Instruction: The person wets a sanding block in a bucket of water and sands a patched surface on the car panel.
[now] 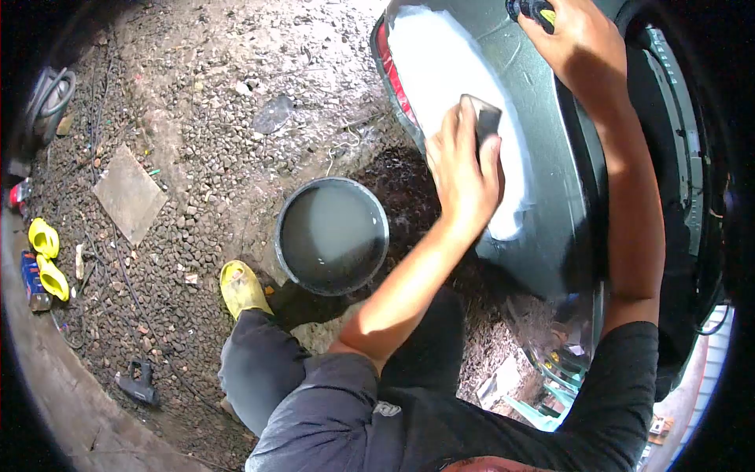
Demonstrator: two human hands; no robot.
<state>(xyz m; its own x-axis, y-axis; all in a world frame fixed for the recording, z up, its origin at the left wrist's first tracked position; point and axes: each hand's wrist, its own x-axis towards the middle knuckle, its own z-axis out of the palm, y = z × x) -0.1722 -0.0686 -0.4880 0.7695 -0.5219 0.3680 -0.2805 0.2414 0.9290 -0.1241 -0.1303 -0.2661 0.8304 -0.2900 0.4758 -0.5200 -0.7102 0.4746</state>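
Observation:
My left hand (465, 169) lies on a large white filler-like patch (440, 59) on a dark car body panel (543, 102). Its fingers are closed round a dark flat block (488, 119), which looks like a sanding block, pressed against the patch. Higher up, my right hand (583, 43) is at the panel's upper edge, its fingers round a black and yellow object (535, 12). The frame edge cuts that object off, so its kind is unclear. A red lamp strip (393, 71) shows along the patch's left side.
A round black bucket (281, 244) of cloudy grey water stands on gravel beside my foot in a yellow clog (244, 289). Leftward lie a square board (131, 193), yellow objects (49, 259), a dark pistol-shaped tool (138, 383) and cables. A pale green plastic chair (550, 405) is behind.

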